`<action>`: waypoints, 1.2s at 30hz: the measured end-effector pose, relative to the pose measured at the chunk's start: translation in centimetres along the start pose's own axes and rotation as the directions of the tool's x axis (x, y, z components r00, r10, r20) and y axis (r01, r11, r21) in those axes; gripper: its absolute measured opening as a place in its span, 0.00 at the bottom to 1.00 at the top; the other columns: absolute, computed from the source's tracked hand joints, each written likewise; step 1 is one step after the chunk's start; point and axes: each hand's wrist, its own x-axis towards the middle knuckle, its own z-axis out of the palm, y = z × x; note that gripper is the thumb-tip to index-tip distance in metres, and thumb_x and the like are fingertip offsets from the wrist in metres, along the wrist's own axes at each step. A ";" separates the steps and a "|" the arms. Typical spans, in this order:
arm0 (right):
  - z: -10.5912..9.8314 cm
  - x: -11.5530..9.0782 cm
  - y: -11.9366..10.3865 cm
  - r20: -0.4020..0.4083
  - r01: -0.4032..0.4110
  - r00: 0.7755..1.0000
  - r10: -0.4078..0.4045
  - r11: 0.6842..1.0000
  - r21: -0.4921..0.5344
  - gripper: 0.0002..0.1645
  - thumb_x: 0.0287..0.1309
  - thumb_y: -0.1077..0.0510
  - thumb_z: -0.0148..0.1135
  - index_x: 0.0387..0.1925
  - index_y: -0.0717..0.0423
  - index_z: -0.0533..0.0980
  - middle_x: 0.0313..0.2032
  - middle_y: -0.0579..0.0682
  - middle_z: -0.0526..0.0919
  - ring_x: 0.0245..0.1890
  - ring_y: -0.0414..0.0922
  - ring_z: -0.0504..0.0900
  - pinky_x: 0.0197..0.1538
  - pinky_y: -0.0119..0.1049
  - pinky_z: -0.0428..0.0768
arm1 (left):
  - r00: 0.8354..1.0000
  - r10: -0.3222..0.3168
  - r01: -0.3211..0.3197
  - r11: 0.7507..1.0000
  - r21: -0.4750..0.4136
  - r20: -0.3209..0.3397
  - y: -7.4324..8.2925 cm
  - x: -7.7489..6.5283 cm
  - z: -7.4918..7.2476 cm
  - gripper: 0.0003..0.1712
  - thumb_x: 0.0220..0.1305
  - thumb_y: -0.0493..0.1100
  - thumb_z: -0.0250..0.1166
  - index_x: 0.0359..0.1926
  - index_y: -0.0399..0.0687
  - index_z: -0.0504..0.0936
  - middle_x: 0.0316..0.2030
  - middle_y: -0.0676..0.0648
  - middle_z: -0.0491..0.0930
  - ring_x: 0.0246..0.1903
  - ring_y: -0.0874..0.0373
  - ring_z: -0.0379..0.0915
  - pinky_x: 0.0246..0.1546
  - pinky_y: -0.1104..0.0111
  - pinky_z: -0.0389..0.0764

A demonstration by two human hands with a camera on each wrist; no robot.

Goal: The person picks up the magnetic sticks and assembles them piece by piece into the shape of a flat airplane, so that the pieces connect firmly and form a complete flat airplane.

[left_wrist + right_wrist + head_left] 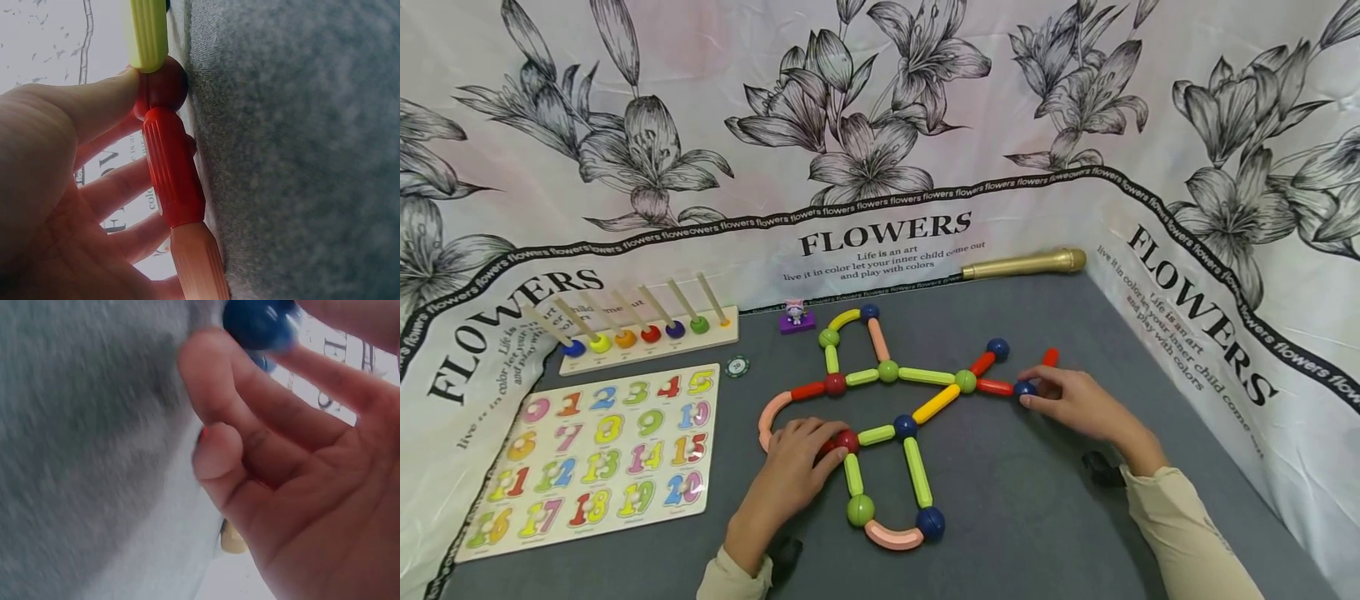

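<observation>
A flat figure of magnetic rods and balls lies on the grey table. My left hand (pixel 797 458) holds its red ball (pixel 847 442) between thumb and fingers. In the left wrist view the thumb presses that ball, and fingers lie behind the short red rod (pixel 174 169) joined to a peach curved rod (pixel 200 259). My right hand (pixel 1075 404) pinches a blue ball (pixel 1024 389) at the end of a red rod (pixel 995 387). Another red rod (pixel 1050 357) shows just past the right fingers; whether they grip it I cannot tell. A second blue ball (pixel 997 348) ends the neighbouring branch.
To the left lie a number puzzle board (pixel 711 433) and a peg stand (pixel 647 354) with coloured beads. A poker-style chip (pixel 737 365) and a small figurine on a purple base (pixel 796 322) are behind. A gold microphone (pixel 1026 264) lies by the back cloth.
</observation>
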 end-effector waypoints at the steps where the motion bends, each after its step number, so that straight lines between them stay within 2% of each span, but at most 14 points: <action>1: -0.2 0.0 0.1 -0.009 -0.002 1.000 0.002 1.000 -0.002 0.18 0.74 0.55 0.68 0.58 0.61 0.83 0.33 0.42 0.85 0.30 0.38 0.80 0.35 0.38 0.78 | 1.000 -0.006 0.006 1.000 -0.002 0.004 0.0 0.0 0.0 0.17 0.76 0.45 0.69 0.62 0.49 0.86 0.54 0.44 0.85 0.61 0.35 0.73 0.62 0.34 0.68; 3: -0.6 0.0 0.4 -0.055 -0.013 0.998 0.012 1.000 -0.023 0.14 0.76 0.55 0.66 0.53 0.61 0.85 0.30 0.42 0.84 0.27 0.38 0.79 0.32 0.37 0.76 | 1.000 -0.003 0.003 1.000 0.000 0.008 -0.1 0.0 0.0 0.17 0.76 0.45 0.69 0.62 0.49 0.86 0.54 0.44 0.84 0.61 0.35 0.73 0.61 0.34 0.68; 5: -1.0 0.2 0.9 -0.152 -0.052 0.988 0.040 0.996 -0.075 0.11 0.76 0.56 0.64 0.43 0.59 0.86 0.26 0.42 0.82 0.23 0.39 0.75 0.28 0.38 0.73 | 1.000 -0.002 0.002 1.000 0.000 0.010 -0.1 0.0 0.0 0.17 0.76 0.45 0.69 0.62 0.49 0.86 0.54 0.44 0.84 0.61 0.35 0.73 0.62 0.34 0.68; 8: -1.6 0.5 1.8 -0.286 -0.199 0.946 0.154 0.971 -0.136 0.22 0.77 0.50 0.61 0.25 0.54 0.78 0.19 0.43 0.73 0.19 0.42 0.68 0.24 0.40 0.65 | 1.000 -0.003 0.003 1.000 0.003 0.013 0.0 0.0 0.0 0.17 0.76 0.45 0.69 0.62 0.49 0.86 0.54 0.44 0.84 0.61 0.35 0.73 0.62 0.34 0.68; 11: -2.0 1.0 2.9 -0.281 -0.366 0.904 0.323 0.923 -0.116 0.32 0.77 0.41 0.59 0.17 0.50 0.67 0.17 0.45 0.65 0.18 0.46 0.64 0.24 0.42 0.61 | 1.000 -0.009 0.009 1.000 0.006 0.017 0.1 0.1 0.1 0.17 0.77 0.45 0.69 0.62 0.49 0.86 0.54 0.44 0.84 0.61 0.36 0.73 0.62 0.34 0.68; 13: -1.7 1.8 5.6 -0.236 -0.418 0.891 0.387 0.903 -0.099 0.37 0.75 0.31 0.58 0.15 0.49 0.67 0.16 0.45 0.66 0.17 0.46 0.66 0.23 0.41 0.63 | 1.000 -0.007 0.007 1.000 0.008 0.018 0.1 0.0 0.1 0.17 0.76 0.45 0.69 0.62 0.49 0.86 0.54 0.44 0.84 0.61 0.36 0.73 0.62 0.34 0.68; 15: -1.7 2.2 6.1 -0.174 -0.437 0.891 0.420 0.897 -0.071 0.37 0.75 0.32 0.58 0.16 0.52 0.73 0.16 0.45 0.73 0.18 0.47 0.71 0.24 0.42 0.68 | 1.000 -0.003 0.003 1.000 0.007 0.018 0.0 0.0 0.2 0.17 0.76 0.45 0.69 0.62 0.49 0.86 0.54 0.44 0.85 0.61 0.36 0.73 0.62 0.34 0.68; 18: -1.5 3.0 6.3 -0.137 -0.426 0.898 0.419 0.904 -0.026 0.33 0.72 0.36 0.61 0.16 0.53 0.77 0.15 0.46 0.77 0.18 0.47 0.75 0.25 0.42 0.71 | 1.000 -0.003 0.002 1.000 0.006 0.012 0.0 0.0 0.1 0.17 0.76 0.45 0.69 0.62 0.49 0.86 0.54 0.44 0.85 0.60 0.36 0.73 0.62 0.34 0.68; 19: -1.8 3.1 4.9 -0.120 -0.419 0.902 0.415 0.908 -0.009 0.30 0.71 0.41 0.62 0.16 0.54 0.78 0.15 0.47 0.78 0.18 0.47 0.75 0.25 0.41 0.71 | 1.000 -0.003 0.003 1.000 0.004 0.009 0.0 0.0 0.1 0.17 0.76 0.45 0.69 0.62 0.49 0.86 0.54 0.44 0.85 0.60 0.36 0.73 0.61 0.34 0.68; 24: -1.4 4.0 4.6 -0.099 -0.358 0.928 0.358 0.934 0.023 0.24 0.62 0.46 0.64 0.11 0.48 0.73 0.13 0.45 0.73 0.15 0.43 0.68 0.22 0.38 0.63 | 1.000 -0.008 0.008 1.000 -0.002 0.001 0.1 0.0 0.0 0.16 0.76 0.45 0.69 0.61 0.49 0.86 0.54 0.44 0.84 0.61 0.35 0.73 0.62 0.34 0.68; 28: -1.4 3.7 3.1 -0.066 -0.346 0.932 0.355 0.931 0.119 0.21 0.65 0.48 0.66 0.20 0.55 0.79 0.17 0.46 0.79 0.18 0.43 0.72 0.24 0.37 0.68 | 1.000 -0.003 0.003 1.000 -0.004 0.003 0.1 0.1 0.0 0.17 0.77 0.45 0.69 0.61 0.49 0.86 0.54 0.44 0.84 0.61 0.35 0.73 0.62 0.34 0.68; 29: -1.4 3.6 2.0 -0.051 -0.356 0.928 0.368 0.921 0.158 0.19 0.67 0.50 0.65 0.24 0.59 0.81 0.19 0.47 0.81 0.19 0.44 0.75 0.25 0.37 0.71 | 1.000 -0.004 0.004 1.000 -0.004 0.003 0.1 0.1 0.0 0.17 0.77 0.45 0.69 0.61 0.49 0.86 0.54 0.44 0.84 0.61 0.35 0.73 0.62 0.34 0.68; 32: -0.9 3.5 1.0 -0.024 -0.349 0.929 0.369 0.896 0.276 0.16 0.69 0.53 0.66 0.34 0.64 0.82 0.22 0.48 0.83 0.22 0.43 0.78 0.26 0.35 0.75 | 1.000 -0.010 0.010 1.000 0.001 0.005 0.0 0.1 0.0 0.17 0.76 0.45 0.69 0.61 0.50 0.86 0.54 0.44 0.84 0.61 0.35 0.73 0.62 0.34 0.68; 36: -0.2 3.6 0.6 -0.017 -0.336 0.933 0.360 0.887 0.316 0.14 0.72 0.55 0.65 0.38 0.65 0.80 0.23 0.47 0.82 0.22 0.43 0.78 0.26 0.34 0.74 | 1.000 -0.014 0.014 1.000 0.005 0.008 0.0 0.0 0.0 0.16 0.76 0.45 0.69 0.61 0.50 0.86 0.54 0.44 0.84 0.61 0.36 0.73 0.62 0.34 0.67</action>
